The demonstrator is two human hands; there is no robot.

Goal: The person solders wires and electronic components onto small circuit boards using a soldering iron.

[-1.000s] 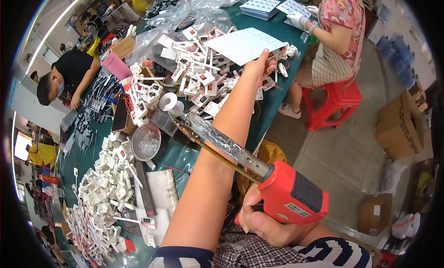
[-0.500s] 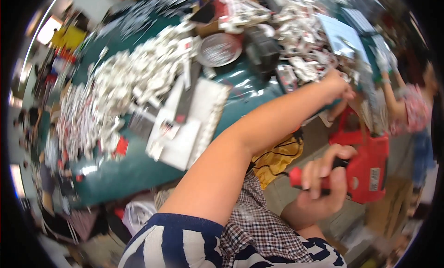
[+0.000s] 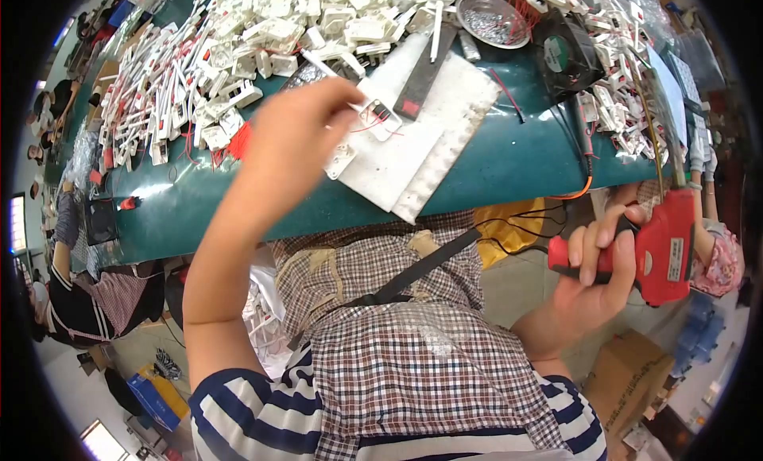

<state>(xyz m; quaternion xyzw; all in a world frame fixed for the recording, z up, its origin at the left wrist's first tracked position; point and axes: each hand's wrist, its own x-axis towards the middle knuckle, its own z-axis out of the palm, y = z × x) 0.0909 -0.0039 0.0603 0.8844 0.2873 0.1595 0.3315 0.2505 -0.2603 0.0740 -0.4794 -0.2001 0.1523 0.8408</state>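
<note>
Head view: right grip (image 3: 602, 280) wraps a blocky, plastic soldering gun (image 3: 669, 242).

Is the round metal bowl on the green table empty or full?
Partly filled: small silvery pieces lie inside the bowl, and its bare inner wall shows above them.

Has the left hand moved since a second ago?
Yes, leftward and nearer: the left hand was beyond and to the right of the white board; now it is at its left side.
</note>
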